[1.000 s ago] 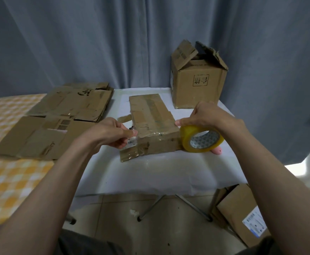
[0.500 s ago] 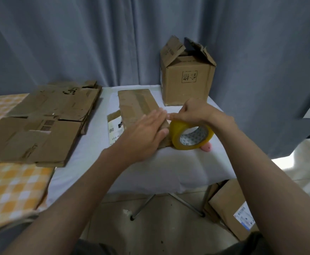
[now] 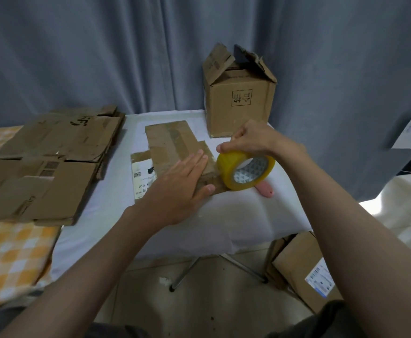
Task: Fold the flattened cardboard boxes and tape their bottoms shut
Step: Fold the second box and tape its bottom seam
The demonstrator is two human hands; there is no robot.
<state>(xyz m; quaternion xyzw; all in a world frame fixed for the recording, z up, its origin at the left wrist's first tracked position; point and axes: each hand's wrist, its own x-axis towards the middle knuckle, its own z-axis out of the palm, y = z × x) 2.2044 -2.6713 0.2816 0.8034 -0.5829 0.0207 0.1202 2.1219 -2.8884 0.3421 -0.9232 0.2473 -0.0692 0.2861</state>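
A small folded cardboard box [image 3: 172,142] lies on the white table [image 3: 236,215], bottom flaps up, with a white label on its left side. My left hand [image 3: 182,184] lies flat on the box's near end with straight fingers, pressing on the flaps. My right hand [image 3: 250,140] grips a yellow roll of tape [image 3: 246,169] from above, held upright against the box's right near corner. A strip of tape seems to run from the roll onto the box.
An upright box [image 3: 238,103] with open top flaps stands at the back right. Flattened boxes [image 3: 46,162] are stacked at the left, partly on an orange checked cloth [image 3: 9,250]. A pink object [image 3: 265,190] lies behind the roll. More boxes [image 3: 304,269] sit on the floor.
My left hand left the box's left end, where it pinched, and now lies flat on top. The roll stays at the box's right corner. The camera shifted.
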